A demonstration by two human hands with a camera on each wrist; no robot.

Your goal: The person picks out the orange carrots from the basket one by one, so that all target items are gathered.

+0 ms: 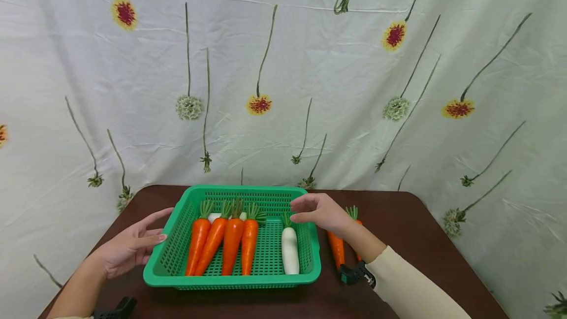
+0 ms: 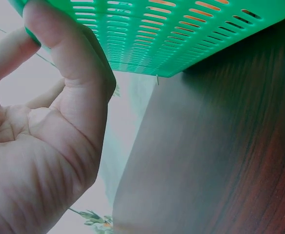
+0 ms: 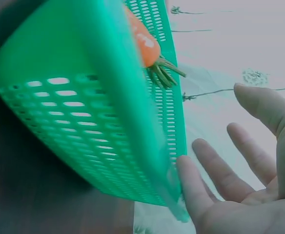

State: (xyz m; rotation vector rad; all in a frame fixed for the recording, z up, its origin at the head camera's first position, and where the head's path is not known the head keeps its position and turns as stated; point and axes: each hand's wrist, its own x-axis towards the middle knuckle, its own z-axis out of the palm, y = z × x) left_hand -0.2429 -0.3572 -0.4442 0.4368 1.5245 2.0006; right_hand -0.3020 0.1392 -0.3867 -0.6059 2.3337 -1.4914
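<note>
I watch the basket (image 1: 239, 281) at the frame's lower centre, carrots (image 1: 233, 240) and a radish (image 1: 290, 252) gathered inside. The left hand (image 1: 126, 249), loosely spread, touches its left edge, presumably steadying it; the right hand (image 1: 325, 214), relaxed and unfilled, hovers above the radish.

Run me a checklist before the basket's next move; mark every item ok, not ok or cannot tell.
1. Left hand at the left side of the green basket: ok.
2. Left hand's hold firm: cannot tell.
3. Right hand holding no vegetable: ok.
4. Four carrots inside: ok.
5. White radish inside, near the right wall: ok.
6. Every carrot inside: not ok; loose carrots lie right of the basket.
</note>
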